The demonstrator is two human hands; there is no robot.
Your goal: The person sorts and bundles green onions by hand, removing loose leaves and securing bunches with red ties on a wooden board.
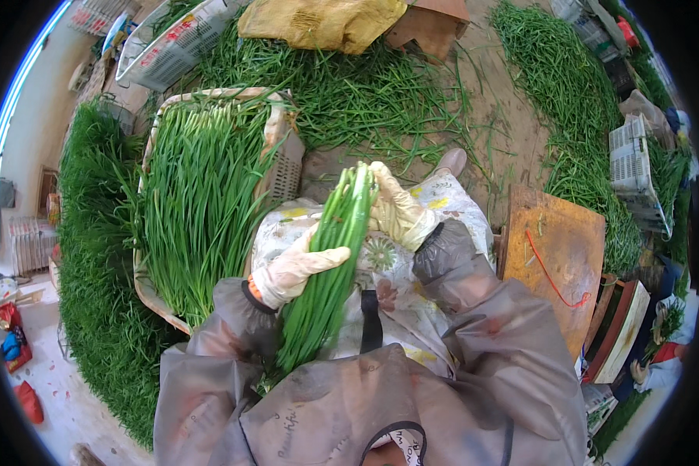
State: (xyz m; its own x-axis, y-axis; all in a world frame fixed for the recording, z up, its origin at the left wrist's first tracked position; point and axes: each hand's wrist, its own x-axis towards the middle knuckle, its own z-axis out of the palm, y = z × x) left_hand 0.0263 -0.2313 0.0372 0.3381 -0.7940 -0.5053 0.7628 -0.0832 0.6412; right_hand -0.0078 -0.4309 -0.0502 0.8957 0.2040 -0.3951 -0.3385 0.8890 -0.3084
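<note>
My left hand, in a cream rubber glove, is closed around a bundle of long green garlic chives, thumb across the stems. The bundle lies slantwise over my lap, its pale stem ends pointing away from me and its leaves towards my chest. Against the right side of those stem ends rests my right hand, gloved too, with bent fingers; its palm side is partly hidden. On my left stands a plastic crate with a pale cloth-like rim, filled with chives laid lengthwise.
Loose greens cover the floor ahead, near a yellow woven sack. Tall greens stand along the far left. At my right is a wooden board with a red tie on it. A co-worker's hand shows at the right rim.
</note>
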